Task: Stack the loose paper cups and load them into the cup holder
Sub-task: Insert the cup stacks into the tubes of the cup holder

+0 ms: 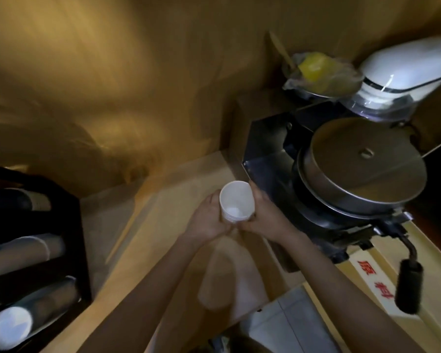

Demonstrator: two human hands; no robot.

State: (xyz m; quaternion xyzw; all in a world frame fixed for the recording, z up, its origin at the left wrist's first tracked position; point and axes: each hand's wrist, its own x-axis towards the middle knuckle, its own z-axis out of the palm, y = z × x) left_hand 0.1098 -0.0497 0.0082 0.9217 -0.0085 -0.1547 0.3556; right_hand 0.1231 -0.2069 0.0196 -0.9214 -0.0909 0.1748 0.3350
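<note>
Together the left hand (206, 220) and right hand (264, 217) clasp one white paper cup (236, 202) — each grip wrapped snugly round it.

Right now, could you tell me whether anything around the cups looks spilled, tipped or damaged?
Nothing stands out: both hands, left and right, hold the white cup upright, and no spill shows on the counter.

The paper cup (236, 202) looks matt white and smooth. The bench (163, 225) is pale, smooth wood. The round lid (364, 159) is brushed metal with a dull sheen. The crank handle (407, 286) is matt black. The bag (323, 70) is glossy, crinkled clear plastic.
</note>
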